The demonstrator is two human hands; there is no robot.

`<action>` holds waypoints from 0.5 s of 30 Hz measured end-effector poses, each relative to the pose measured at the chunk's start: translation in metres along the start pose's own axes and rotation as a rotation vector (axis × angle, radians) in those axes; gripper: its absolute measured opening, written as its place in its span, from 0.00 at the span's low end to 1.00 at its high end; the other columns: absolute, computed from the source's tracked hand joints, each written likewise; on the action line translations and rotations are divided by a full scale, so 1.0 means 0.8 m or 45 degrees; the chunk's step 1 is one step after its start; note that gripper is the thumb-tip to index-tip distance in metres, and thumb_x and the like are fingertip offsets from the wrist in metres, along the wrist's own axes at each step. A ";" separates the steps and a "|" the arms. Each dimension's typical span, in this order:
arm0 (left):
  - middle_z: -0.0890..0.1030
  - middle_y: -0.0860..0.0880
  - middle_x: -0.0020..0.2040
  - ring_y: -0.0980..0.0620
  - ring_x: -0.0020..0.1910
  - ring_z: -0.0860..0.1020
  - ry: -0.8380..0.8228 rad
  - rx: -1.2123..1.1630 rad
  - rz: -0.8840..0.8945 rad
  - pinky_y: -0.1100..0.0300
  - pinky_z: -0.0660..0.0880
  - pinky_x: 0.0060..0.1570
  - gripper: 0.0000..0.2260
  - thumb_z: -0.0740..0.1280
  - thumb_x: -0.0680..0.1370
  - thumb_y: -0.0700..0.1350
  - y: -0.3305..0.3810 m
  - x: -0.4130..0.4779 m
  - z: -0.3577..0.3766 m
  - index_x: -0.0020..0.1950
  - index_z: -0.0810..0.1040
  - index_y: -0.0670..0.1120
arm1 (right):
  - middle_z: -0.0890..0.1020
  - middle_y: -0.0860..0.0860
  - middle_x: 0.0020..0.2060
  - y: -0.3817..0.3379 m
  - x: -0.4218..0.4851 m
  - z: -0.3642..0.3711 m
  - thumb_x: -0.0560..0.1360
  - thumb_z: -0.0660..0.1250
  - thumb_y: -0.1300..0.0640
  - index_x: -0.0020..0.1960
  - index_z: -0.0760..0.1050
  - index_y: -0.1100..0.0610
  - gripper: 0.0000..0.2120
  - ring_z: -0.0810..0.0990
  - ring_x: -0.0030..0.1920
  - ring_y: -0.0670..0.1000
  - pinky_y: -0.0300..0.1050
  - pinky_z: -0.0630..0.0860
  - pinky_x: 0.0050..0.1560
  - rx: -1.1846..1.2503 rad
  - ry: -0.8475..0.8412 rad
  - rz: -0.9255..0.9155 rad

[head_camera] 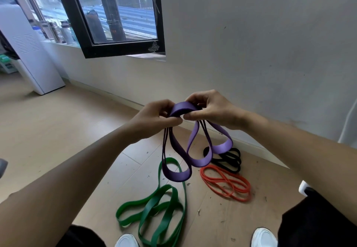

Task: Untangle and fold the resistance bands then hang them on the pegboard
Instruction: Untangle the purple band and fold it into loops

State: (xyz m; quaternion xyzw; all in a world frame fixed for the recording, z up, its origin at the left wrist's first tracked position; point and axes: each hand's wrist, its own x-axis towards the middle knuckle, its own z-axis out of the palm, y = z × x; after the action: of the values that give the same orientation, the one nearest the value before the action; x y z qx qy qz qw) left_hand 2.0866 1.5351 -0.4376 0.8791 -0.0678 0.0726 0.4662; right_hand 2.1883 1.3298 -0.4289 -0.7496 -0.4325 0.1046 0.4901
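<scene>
Below my grip, floor (pixel 58 130) holds green band (pixel 160 208), red band (pixel 226 185), black band (pixel 226 159). Left hand (pixel 154 119) and right hand (pixel 210 109), raised, both pinch purple band (pixel 195 157); loops hang.

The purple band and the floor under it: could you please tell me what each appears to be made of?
Purple band: probably rubber or latex, matte; it droops in soft loops from both hands.
Floor: seemingly wood-look planks, light tan, low sheen, with visible seams.

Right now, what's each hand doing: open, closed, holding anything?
Left hand: closed, pinching the folded purple band at its top.
Right hand: closed on the same purple band.
</scene>
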 end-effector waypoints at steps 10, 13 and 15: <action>0.84 0.48 0.45 0.49 0.40 0.84 -0.148 0.319 -0.043 0.54 0.83 0.44 0.11 0.76 0.74 0.44 0.007 0.000 -0.001 0.54 0.81 0.44 | 0.86 0.54 0.46 0.026 -0.022 0.010 0.70 0.79 0.62 0.59 0.80 0.59 0.19 0.85 0.47 0.52 0.48 0.82 0.52 -0.052 -0.154 0.157; 0.84 0.45 0.47 0.45 0.45 0.86 -0.163 0.096 -0.169 0.51 0.84 0.46 0.10 0.74 0.76 0.42 0.008 -0.007 -0.003 0.55 0.80 0.43 | 0.85 0.59 0.48 0.043 -0.036 0.018 0.71 0.78 0.61 0.58 0.80 0.60 0.16 0.84 0.51 0.59 0.58 0.80 0.58 -0.041 -0.187 0.238; 0.84 0.42 0.48 0.43 0.47 0.86 -0.137 -0.069 -0.233 0.49 0.84 0.48 0.10 0.73 0.76 0.40 0.007 -0.011 -0.003 0.56 0.79 0.41 | 0.84 0.61 0.51 0.050 -0.043 0.024 0.73 0.77 0.59 0.60 0.79 0.61 0.17 0.83 0.54 0.60 0.56 0.80 0.59 0.009 -0.169 0.278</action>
State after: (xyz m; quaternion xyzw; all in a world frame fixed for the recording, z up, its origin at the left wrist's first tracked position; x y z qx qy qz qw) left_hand 2.0770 1.5346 -0.4334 0.8713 -0.0142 -0.0196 0.4901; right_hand 2.1785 1.3109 -0.4810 -0.7820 -0.3793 0.2082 0.4486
